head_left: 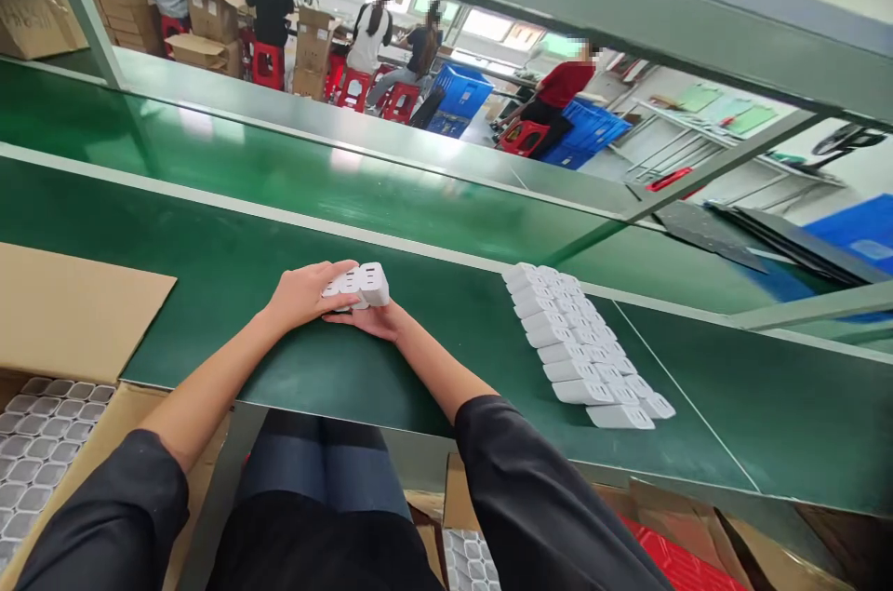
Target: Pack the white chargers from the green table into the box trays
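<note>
Head view shows left hand (299, 296) and right hand (382, 319) clamped on white blocks (375, 285), likely so none fall, with block rows (564, 371) on the worktop (460, 321).

both hands (340, 301) hold white blocks (374, 285) above the green table (433, 368).

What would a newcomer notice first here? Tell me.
Probably the slanting cluster of white blocks, bright against the green work surface to the right of the hands. Next, the left hand and right hand holding a few more white pieces above that surface. Beyond it, red stools and blue crates stand out.
</note>
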A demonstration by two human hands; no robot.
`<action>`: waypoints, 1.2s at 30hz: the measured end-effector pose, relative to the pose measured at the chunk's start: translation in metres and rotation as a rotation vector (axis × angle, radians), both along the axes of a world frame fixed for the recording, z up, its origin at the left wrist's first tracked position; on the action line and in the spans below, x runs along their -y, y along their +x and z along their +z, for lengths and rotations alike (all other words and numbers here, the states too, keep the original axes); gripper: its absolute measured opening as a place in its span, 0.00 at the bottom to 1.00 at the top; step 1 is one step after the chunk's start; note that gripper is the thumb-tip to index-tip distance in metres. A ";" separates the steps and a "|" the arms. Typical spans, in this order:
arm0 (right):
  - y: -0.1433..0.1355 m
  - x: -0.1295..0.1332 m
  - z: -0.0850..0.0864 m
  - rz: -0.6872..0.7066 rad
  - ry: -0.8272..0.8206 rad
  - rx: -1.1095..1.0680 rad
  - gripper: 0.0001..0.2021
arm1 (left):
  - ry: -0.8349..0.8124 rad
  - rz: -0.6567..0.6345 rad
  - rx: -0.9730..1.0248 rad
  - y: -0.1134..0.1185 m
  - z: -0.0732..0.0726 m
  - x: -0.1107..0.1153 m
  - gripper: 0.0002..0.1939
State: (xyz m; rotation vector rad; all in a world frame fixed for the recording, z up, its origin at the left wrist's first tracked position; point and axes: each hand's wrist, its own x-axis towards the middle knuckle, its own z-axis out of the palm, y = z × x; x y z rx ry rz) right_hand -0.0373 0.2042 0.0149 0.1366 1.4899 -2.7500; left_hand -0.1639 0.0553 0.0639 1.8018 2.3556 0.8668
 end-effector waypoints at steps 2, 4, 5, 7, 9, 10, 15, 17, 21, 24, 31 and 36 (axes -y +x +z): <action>0.005 -0.020 0.003 -0.098 0.050 0.023 0.31 | -0.054 0.006 0.025 -0.004 0.011 -0.013 0.26; 0.011 -0.039 0.004 -0.230 0.092 0.038 0.26 | -0.109 0.009 0.008 -0.006 0.020 -0.028 0.25; 0.014 -0.049 0.004 -0.296 0.114 0.045 0.24 | -0.145 0.009 -0.020 -0.006 0.023 -0.037 0.25; 0.021 -0.066 0.003 -0.419 0.165 0.066 0.21 | -0.226 0.005 -0.110 -0.005 0.025 -0.053 0.26; 0.027 -0.081 0.003 -0.521 0.192 0.076 0.22 | -0.297 -0.009 -0.217 -0.001 0.021 -0.064 0.27; 0.029 -0.086 0.002 -0.559 0.187 0.068 0.25 | -0.319 -0.025 -0.268 0.002 0.017 -0.068 0.27; 0.035 -0.095 0.004 -0.503 0.090 0.005 0.37 | -0.321 -0.149 -0.427 0.011 -0.001 -0.064 0.28; 0.037 -0.094 0.006 -0.401 0.067 0.004 0.38 | -0.295 -0.151 -0.446 0.011 -0.003 -0.061 0.28; 0.040 -0.090 0.009 -0.270 0.064 -0.026 0.40 | -0.274 -0.165 -0.462 0.009 -0.004 -0.060 0.28; 0.038 -0.090 0.006 -0.373 0.187 0.018 0.32 | -0.254 -0.178 -0.462 0.010 -0.004 -0.061 0.28; 0.046 -0.101 0.012 -0.245 0.500 0.021 0.29 | -0.283 -0.171 -0.413 0.014 -0.001 -0.059 0.27; 0.060 -0.104 0.026 0.006 0.633 -0.032 0.27 | -0.349 -0.164 -0.337 0.017 0.005 -0.058 0.27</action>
